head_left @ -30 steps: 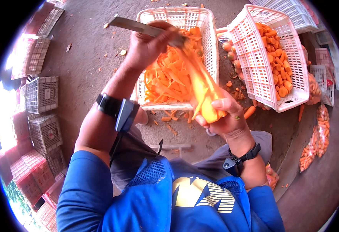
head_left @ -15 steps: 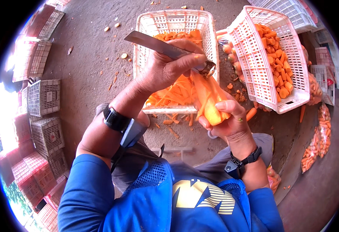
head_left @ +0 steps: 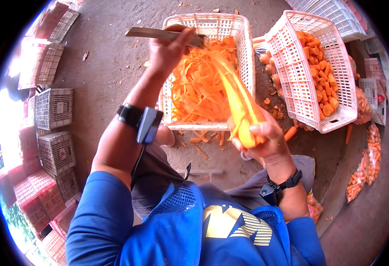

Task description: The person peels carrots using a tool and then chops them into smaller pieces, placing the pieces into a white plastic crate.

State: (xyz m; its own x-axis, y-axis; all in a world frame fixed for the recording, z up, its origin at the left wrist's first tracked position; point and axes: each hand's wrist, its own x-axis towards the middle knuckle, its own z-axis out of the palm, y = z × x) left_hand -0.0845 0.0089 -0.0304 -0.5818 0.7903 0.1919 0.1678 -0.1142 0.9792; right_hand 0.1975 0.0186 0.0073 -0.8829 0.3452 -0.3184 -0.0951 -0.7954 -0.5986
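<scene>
Over a crate (head_left: 247, 62) of peels (head_left: 194, 88), a carrot's (head_left: 236, 99) getting peeled
Left hand (head_left: 165, 52) is gripping a peeler (head_left: 151, 33), right hand (head_left: 270, 136) is clasping the carrot.

A carrot (head_left: 238, 102) extends over a basket (head_left: 194, 127) of peelings (head_left: 196, 91); to its right, a crate (head_left: 290, 66) holds carrot pieces (head_left: 323, 77); stacked crates (head_left: 54, 108) stand left.

The carrot (head_left: 241, 104) is orange, the latticed crate (head_left: 247, 57) white, the shirt (head_left: 99, 210) blue.
</scene>
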